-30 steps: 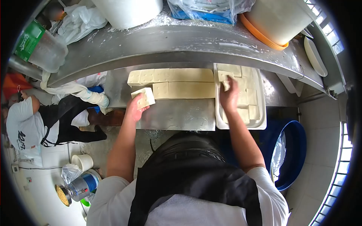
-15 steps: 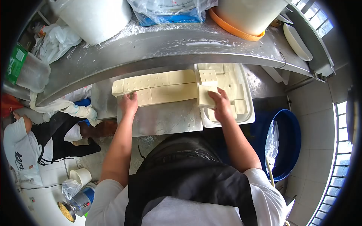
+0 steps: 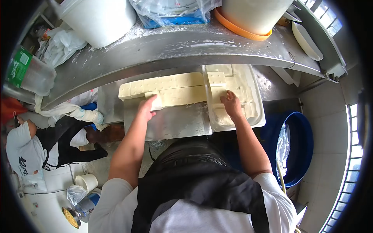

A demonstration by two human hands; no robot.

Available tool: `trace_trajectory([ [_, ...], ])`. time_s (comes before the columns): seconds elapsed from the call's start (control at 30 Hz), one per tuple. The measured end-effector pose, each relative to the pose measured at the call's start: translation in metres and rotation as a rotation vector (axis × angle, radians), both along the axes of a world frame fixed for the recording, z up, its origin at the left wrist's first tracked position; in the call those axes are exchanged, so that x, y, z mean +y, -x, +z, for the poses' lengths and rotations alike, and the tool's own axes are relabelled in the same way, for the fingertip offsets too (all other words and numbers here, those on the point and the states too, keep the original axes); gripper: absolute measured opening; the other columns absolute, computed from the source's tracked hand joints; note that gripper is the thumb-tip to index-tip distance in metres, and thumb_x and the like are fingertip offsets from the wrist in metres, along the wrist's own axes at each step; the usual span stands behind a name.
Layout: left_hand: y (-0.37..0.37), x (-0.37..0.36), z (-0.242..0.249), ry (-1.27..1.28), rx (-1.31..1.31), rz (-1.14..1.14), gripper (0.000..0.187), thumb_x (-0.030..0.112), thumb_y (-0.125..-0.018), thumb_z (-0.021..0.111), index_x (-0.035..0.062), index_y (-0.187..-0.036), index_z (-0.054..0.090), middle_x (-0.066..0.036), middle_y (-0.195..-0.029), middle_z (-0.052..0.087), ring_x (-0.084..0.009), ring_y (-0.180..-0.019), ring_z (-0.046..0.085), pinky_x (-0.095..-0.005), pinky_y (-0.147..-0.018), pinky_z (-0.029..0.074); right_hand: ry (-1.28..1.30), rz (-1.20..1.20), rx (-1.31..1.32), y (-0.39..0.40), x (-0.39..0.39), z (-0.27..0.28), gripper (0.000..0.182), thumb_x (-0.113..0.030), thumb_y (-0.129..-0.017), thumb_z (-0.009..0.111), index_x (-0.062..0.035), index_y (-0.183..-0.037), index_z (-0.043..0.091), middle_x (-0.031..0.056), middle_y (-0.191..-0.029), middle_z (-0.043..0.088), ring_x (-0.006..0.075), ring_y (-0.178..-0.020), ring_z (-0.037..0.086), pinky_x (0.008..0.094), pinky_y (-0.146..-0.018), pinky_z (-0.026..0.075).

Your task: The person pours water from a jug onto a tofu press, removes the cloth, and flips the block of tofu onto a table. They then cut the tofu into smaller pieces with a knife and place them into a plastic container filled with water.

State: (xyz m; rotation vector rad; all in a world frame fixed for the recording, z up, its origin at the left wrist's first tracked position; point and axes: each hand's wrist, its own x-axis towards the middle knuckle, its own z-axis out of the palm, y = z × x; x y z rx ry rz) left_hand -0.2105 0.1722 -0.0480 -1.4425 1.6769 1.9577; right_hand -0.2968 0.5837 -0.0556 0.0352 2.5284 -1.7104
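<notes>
Pale tofu blocks with small dimples form two long rows (image 3: pixel 176 81) on the metal worktop (image 3: pixel 171 124). My left hand (image 3: pixel 147 108) is closed on a tofu block (image 3: pixel 156 101) at the left end of the nearer row, and that block stands slightly askew. A white plastic tub (image 3: pixel 258 116) stands against the right end of the rows, with several tofu blocks inside. My right hand (image 3: pixel 232 105) is over the tub, fingers curled at the edge of a tofu block (image 3: pixel 217 94) lying in it. Its fingertips partly cover that block.
Above the worktop runs a powder-dusted metal shelf (image 3: pixel 171 50) holding a white bucket (image 3: pixel 99 23), a bagged scale (image 3: pixel 175 13) and a container on an orange lid (image 3: pixel 241 27). A blue barrel (image 3: pixel 307 151) stands at right. Another person (image 3: pixel 35 145) is at left.
My right hand has lowered its tofu block into the tub, beside the dimpled one there. My left hand has moved right and shifted the end block of the nearer row.
</notes>
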Motion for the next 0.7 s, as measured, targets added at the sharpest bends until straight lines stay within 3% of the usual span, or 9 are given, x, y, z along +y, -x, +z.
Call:
trace_trajectory([
  [0.07,-0.016,0.013,0.001,0.116,0.171,-0.101,0.061,0.048,-0.083,0.081,0.0159,-0.13,0.06,-0.005,-0.125,0.064,-0.0241,-0.116,0.056,-0.046,-0.086,0.047,-0.371,-0.099,0.181,-0.02,-0.014,0.05,0.053,-0.022,-0.09,0.07,0.0051,-0.133,0.058,0.027,-0.131,0.065,0.0422,-0.121,0.062,0.0444,-0.103,0.05],
  [0.1,-0.022,0.016,-0.003,0.155,0.255,-0.02,0.054,0.04,-0.084,0.081,0.0124,-0.126,0.06,-0.006,-0.118,0.067,-0.0222,-0.104,0.062,-0.0418,-0.078,0.05,-0.453,-0.1,0.387,-0.023,-0.018,0.05,0.053,-0.021,-0.089,0.07,0.0034,-0.134,0.056,0.0274,-0.129,0.063,0.0469,-0.119,0.058,0.0498,-0.104,0.047],
  [0.2,-0.049,0.001,-0.005,-0.087,0.381,0.021,0.051,0.04,-0.089,0.076,0.0149,-0.13,0.06,-0.006,-0.121,0.067,-0.0235,-0.109,0.063,-0.0454,-0.087,0.05,-0.409,-0.021,0.715,-0.039,-0.046,0.071,0.048,-0.012,-0.087,0.072,0.0006,-0.131,0.057,0.0253,-0.125,0.061,0.0443,-0.116,0.057,0.0506,-0.104,0.045],
  [0.3,-0.061,-0.002,-0.007,-0.347,0.512,0.009,0.045,0.038,-0.094,0.068,0.0136,-0.131,0.059,-0.006,-0.121,0.068,-0.0243,-0.108,0.065,-0.0453,-0.088,0.052,-0.135,0.172,0.696,-0.052,-0.089,0.08,0.041,-0.007,-0.091,0.072,0.0011,-0.129,0.059,0.0219,-0.125,0.062,0.0368,-0.113,0.062,0.0433,-0.098,0.051],
  [0.4,-0.044,0.047,0.035,-0.465,0.639,-0.039,0.042,0.037,-0.098,0.063,0.0122,-0.131,0.06,-0.007,-0.122,0.068,-0.0242,-0.111,0.064,-0.0438,-0.086,0.054,0.169,0.38,0.143,-0.062,-0.124,0.098,0.053,-0.017,-0.099,0.069,0.0029,-0.144,0.05,0.0136,-0.123,0.064,0.0237,-0.11,0.064,0.039,-0.092,0.054],
  [0.5,-0.03,0.104,0.102,-0.423,0.721,-0.183,0.039,0.036,-0.101,0.062,0.0119,-0.131,0.06,-0.007,-0.122,0.068,-0.0224,-0.11,0.065,-0.0399,-0.085,0.055,0.352,0.309,-0.032,-0.066,-0.125,0.122,0.054,-0.022,-0.097,0.071,0.0023,-0.141,0.051,0.017,-0.127,0.066,0.026,-0.11,0.066,0.0402,-0.091,0.054],
  [0.53,-0.025,0.113,0.109,-0.384,0.796,-0.289,0.039,0.036,-0.101,0.062,0.0114,-0.131,0.06,-0.006,-0.12,0.068,-0.0214,-0.107,0.065,-0.0386,-0.085,0.055,0.606,0.218,-0.174,-0.06,-0.115,0.123,0.055,-0.021,-0.097,0.071,0.0013,-0.142,0.05,0.0158,-0.127,0.065,0.0254,-0.111,0.065,0.0401,-0.092,0.054],
  [0.57,-0.021,0.109,0.104,-0.292,0.782,-0.367,0.038,0.038,-0.102,0.062,0.0104,-0.129,0.062,-0.005,-0.117,0.07,-0.0188,-0.1,0.067,-0.037,-0.084,0.056,0.86,0.126,-0.315,-0.055,-0.105,0.124,0.055,-0.019,-0.097,0.07,0.0003,-0.144,0.049,0.0146,-0.128,0.064,0.0248,-0.113,0.064,0.04,-0.093,0.054],
  [0.7,-0.008,0.079,0.075,0.179,0.493,-0.257,0.038,0.04,-0.102,0.062,0.0074,-0.122,0.065,-0.005,-0.112,0.071,-0.0204,-0.093,0.068,-0.037,-0.082,0.055,0.918,-0.216,-0.373,-0.028,-0.03,0.114,0.043,-0.019,-0.096,0.067,-0.0035,-0.135,0.056,0.0091,-0.119,0.066,0.0224,-0.11,0.063,0.0459,-0.087,0.054],
])
